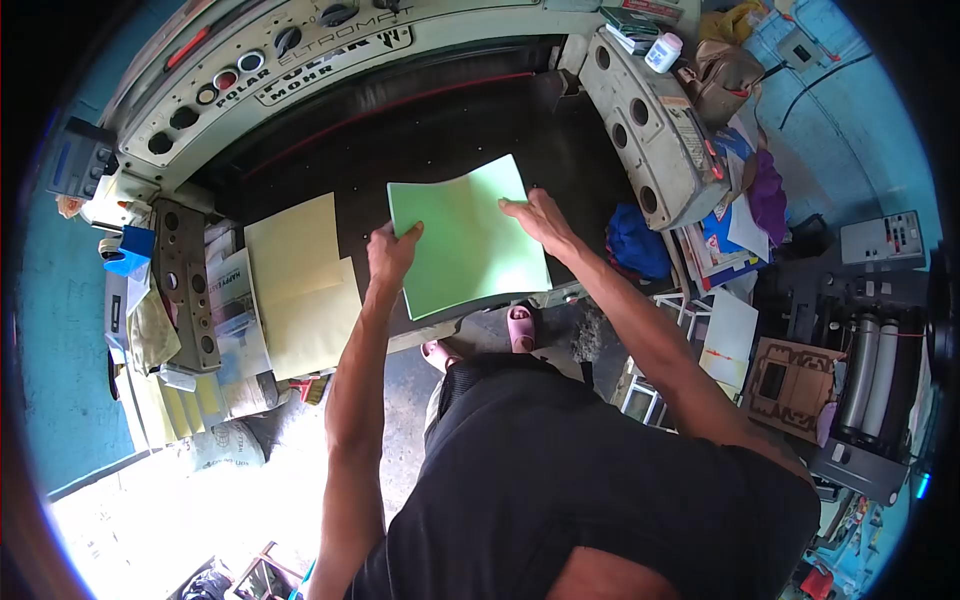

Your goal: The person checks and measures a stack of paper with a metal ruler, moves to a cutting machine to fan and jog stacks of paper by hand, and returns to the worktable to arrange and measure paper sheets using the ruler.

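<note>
A stack of light green paper (pixel 465 240) is held between my two hands, slightly bowed, over the front of the dark machine table (pixel 370 150). My left hand (pixel 392 250) grips its left edge, with the thumb on top. On the right edge my right hand (pixel 538 220) has its thumb on the upper face and its fingers beyond the side. The underside of the stack is hidden, so I cannot tell whether it touches the table. To the left of my left hand lie cream-coloured sheets (pixel 300 280).
The cutting machine's control panel (pixel 270 75), marked Polar Mohr, spans the back. A perforated metal side guard (pixel 650 130) stands at right, with a blue cloth (pixel 637 242) beside it. Another side guard (pixel 185 280) is at left. A machine with rollers (pixel 868 375) stands far right.
</note>
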Tool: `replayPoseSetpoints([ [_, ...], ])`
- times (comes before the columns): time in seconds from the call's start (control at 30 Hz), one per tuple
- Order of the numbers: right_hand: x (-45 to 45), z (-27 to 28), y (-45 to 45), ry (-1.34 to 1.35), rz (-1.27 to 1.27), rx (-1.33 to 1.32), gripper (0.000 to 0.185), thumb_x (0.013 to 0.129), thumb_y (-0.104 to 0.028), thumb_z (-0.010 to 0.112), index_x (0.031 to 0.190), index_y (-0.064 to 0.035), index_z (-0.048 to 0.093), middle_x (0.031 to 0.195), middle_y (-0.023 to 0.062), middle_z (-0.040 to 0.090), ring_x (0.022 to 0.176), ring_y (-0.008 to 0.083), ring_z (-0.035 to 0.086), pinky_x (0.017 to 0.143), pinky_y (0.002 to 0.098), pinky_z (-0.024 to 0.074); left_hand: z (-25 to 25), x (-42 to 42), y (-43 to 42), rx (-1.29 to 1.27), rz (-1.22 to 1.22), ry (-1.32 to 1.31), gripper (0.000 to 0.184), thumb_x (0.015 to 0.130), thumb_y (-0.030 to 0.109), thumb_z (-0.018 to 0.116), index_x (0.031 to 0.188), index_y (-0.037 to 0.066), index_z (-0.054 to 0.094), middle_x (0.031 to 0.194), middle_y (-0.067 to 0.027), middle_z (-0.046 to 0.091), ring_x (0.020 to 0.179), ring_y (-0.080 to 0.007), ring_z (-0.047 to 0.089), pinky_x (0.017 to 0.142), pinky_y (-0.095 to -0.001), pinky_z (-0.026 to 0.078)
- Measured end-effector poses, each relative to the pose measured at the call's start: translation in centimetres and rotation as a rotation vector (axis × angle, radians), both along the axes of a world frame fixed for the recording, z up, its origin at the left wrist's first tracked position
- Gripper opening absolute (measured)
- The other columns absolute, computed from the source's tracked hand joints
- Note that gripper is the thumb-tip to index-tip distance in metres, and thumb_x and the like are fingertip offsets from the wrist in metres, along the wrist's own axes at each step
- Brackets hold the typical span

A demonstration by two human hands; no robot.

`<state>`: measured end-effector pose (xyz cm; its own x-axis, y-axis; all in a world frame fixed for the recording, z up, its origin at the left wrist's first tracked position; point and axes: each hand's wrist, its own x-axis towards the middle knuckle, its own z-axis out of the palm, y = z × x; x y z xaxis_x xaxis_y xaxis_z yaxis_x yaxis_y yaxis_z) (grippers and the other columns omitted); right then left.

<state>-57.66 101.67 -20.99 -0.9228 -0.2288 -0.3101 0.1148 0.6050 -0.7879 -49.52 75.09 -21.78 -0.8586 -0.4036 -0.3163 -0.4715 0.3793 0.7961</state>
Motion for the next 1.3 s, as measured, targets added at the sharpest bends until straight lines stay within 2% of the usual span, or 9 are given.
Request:
replayPoseSetpoints([
  [0.17,1.9,3.4,1.4,0.202,0.034,-0.609,0.052,0.087,-0.024,0.066,0.129,0.0023,0.051,0.105,0.0178,0.066,0.098,0.0251,0.064,0.087,0.0354,0.0491,4.5,3.1,-0.1,0.234,-0.042,0.442,0.050,0.083,0.029,0.074,0.123,0.002,0.062,0.102,-0.0121,0.070,0.091,-0.0192,0.065,0.084,-0.0343,0.051],
  [0.4,3.9,1.3,1.6,0.479,0.085,-0.699,0.077,0.075,-0.007,0.073,0.142,-0.0036,0.034,0.130,0.0135,0.049,0.122,0.0223,0.049,0.103,0.0350,0.0398,2.5,5.8,-0.7,0.261,-0.186,0.601,0.090,0.082,0.023,0.074,0.153,0.006,0.021,0.145,-0.0187,0.043,0.134,-0.0281,0.042,0.112,-0.0425,0.033],
  [0.57,1.3,2.1,2.3,0.502,0.094,-0.613,0.065,0.065,-0.001,0.068,0.124,-0.0043,0.044,0.115,0.0097,0.053,0.110,0.0194,0.053,0.097,0.0334,0.0426,0.9,4.2,-1.2,0.284,-0.190,0.553,0.078,0.080,0.016,0.077,0.146,0.005,0.036,0.128,-0.0163,0.056,0.120,-0.0240,0.053,0.104,-0.0388,0.041],
  [0.67,-0.4,2.3,2.0,0.296,0.026,-0.658,0.056,0.061,-0.001,0.072,0.112,-0.0031,0.050,0.101,0.0055,0.056,0.094,0.0149,0.054,0.086,0.0299,0.0445,1.1,2.2,-0.7,0.140,-0.005,0.575,0.049,0.080,0.020,0.079,0.117,0.002,0.052,0.105,-0.0087,0.063,0.096,-0.0198,0.059,0.087,-0.0349,0.048],
  [0.77,-0.6,3.4,2.6,0.342,0.100,-0.698,0.059,0.061,-0.001,0.074,0.115,-0.0041,0.050,0.101,0.0053,0.056,0.096,0.0149,0.054,0.087,0.0292,0.0442,1.4,2.1,-0.5,0.181,-0.033,0.682,0.053,0.081,0.024,0.079,0.121,0.003,0.051,0.107,-0.0092,0.063,0.099,-0.0201,0.059,0.088,-0.0356,0.048],
  [1.0,-0.2,6.0,3.6,0.735,0.334,-0.342,0.092,0.067,-0.013,0.076,0.148,-0.0057,0.033,0.136,0.0168,0.044,0.125,0.0288,0.047,0.108,0.0403,0.0372,2.3,3.0,-0.6,0.141,-0.198,0.629,0.062,0.077,0.018,0.082,0.125,0.004,0.045,0.110,-0.0139,0.062,0.105,-0.0250,0.059,0.094,-0.0402,0.047],
  [1.1,-0.1,9.3,4.1,0.878,0.543,0.195,0.100,0.066,-0.018,0.081,0.151,-0.0104,0.029,0.142,0.0184,0.039,0.126,0.0354,0.044,0.110,0.0472,0.0357,1.2,3.2,-1.0,0.236,-0.206,0.513,0.060,0.077,0.016,0.082,0.123,0.004,0.046,0.109,-0.0135,0.063,0.104,-0.0241,0.059,0.094,-0.0393,0.047],
  [1.23,0.4,14.5,1.5,1.112,0.496,0.226,0.103,0.068,-0.030,0.083,0.152,-0.0127,0.027,0.154,0.0198,0.023,0.141,0.0391,0.028,0.115,0.0570,0.0243,1.2,3.2,-1.1,0.245,-0.241,0.521,0.057,0.076,0.016,0.083,0.119,0.004,0.047,0.108,-0.0129,0.063,0.103,-0.0222,0.059,0.092,-0.0382,0.048],
  [1.3,0.6,10.3,0.1,1.031,0.806,0.444,0.099,0.071,-0.029,0.081,0.152,-0.0116,0.026,0.157,0.0164,0.023,0.144,0.0385,0.023,0.116,0.0565,0.0232,1.2,3.3,-1.1,0.234,-0.235,0.527,0.057,0.076,0.016,0.083,0.119,0.004,0.047,0.108,-0.0128,0.063,0.102,-0.0219,0.059,0.092,-0.0378,0.048],
])
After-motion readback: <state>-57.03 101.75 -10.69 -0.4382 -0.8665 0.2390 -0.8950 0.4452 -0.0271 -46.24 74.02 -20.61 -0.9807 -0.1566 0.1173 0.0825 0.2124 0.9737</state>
